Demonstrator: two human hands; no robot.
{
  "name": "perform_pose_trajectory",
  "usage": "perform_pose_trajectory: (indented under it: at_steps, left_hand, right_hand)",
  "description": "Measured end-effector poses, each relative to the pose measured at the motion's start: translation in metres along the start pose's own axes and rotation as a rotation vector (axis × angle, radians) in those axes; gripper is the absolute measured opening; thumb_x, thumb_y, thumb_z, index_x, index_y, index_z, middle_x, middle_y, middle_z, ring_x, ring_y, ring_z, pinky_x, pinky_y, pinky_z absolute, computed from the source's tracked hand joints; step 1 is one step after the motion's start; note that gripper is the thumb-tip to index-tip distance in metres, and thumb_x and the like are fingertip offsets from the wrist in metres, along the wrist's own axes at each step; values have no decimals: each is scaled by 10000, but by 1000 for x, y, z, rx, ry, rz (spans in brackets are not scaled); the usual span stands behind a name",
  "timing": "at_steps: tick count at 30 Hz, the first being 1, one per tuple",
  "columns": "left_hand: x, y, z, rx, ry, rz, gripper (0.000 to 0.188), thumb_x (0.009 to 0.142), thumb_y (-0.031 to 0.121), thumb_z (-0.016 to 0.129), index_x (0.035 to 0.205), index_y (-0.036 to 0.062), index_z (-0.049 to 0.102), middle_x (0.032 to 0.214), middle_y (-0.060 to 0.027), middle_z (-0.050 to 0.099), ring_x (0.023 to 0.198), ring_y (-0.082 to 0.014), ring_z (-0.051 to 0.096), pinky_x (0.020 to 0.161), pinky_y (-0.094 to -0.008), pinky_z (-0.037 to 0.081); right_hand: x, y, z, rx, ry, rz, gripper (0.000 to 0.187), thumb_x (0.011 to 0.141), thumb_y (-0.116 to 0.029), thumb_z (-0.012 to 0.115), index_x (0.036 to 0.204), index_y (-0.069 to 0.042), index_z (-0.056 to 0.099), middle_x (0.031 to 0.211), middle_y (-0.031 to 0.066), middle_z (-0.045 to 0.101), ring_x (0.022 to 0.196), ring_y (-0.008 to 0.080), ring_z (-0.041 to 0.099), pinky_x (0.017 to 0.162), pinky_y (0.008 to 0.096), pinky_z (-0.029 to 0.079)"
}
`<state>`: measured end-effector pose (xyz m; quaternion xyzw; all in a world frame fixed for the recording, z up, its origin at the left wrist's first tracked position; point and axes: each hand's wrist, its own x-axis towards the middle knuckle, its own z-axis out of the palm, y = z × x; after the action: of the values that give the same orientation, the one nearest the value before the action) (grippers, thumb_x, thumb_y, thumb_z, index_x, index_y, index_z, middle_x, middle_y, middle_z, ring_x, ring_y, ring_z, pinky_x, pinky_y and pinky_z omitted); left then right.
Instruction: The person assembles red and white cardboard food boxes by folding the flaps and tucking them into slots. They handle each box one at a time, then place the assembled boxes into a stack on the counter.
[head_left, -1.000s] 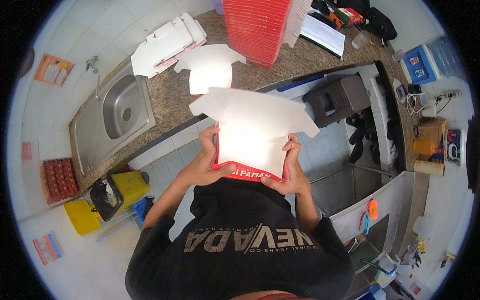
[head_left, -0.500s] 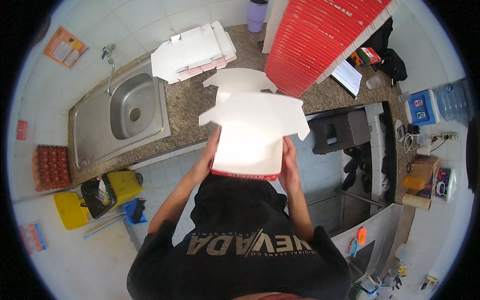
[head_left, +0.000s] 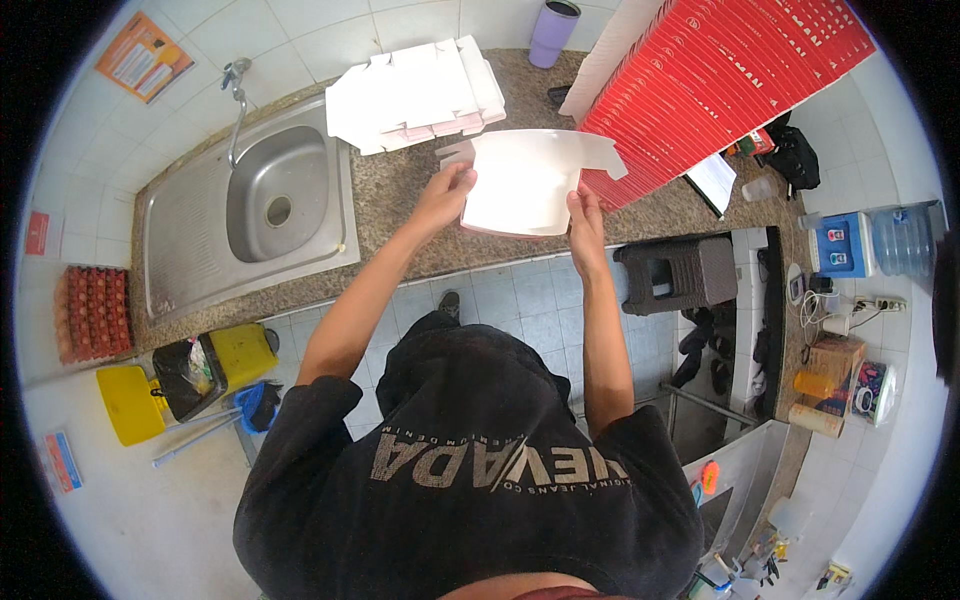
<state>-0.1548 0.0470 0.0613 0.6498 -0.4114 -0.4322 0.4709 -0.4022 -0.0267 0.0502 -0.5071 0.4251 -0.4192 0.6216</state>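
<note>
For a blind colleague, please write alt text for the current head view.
A person's left hand and right hand hold an open white box at a counter. A sink is at left, a red cardboard stack at right.

Looked steeply down from head height, back from the metal sink (head_left: pixel 185 240) and to its right. Faced the counter (head_left: pixel 390 185) running rightward from the sink. Hung close to the black shirt (head_left: pixel 480 510), farther from the sink; caught the left hand (head_left: pixel 443 197) and right hand (head_left: pixel 587 214) from above and behind, right of the sink. Through a wide fisheye, curved the tiled wall (head_left: pixel 300 45) behind the sink.
</note>
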Motion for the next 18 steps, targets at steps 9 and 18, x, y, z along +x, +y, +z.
perform_pose_trajectory:
  at_steps: [9, 18]
  left_hand:
    - [17, -25, -6, -49, -83, -153, 542, 1091, 331, 486, 1456, -68, 446, 1419, -191, 551, 1277, -261, 559, 1076, -381, 437]
    - [48, -77, -15, -124, -246, -115, 522, 1114, 291, 410, 1524, -24, 341, 1452, -168, 510, 1269, -264, 565, 1042, -427, 502]
  right_hand:
    - [26, 52, -16, -12, -104, 37, 532, 1083, -337, 511, 1508, -34, 405, 1424, 93, 538, 1302, 195, 515, 1077, 376, 429]
    - [37, 74, -33, -104, -239, 138, 606, 1068, -313, 545, 1540, -23, 299, 1454, 134, 491, 1336, 245, 487, 1095, 431, 420]
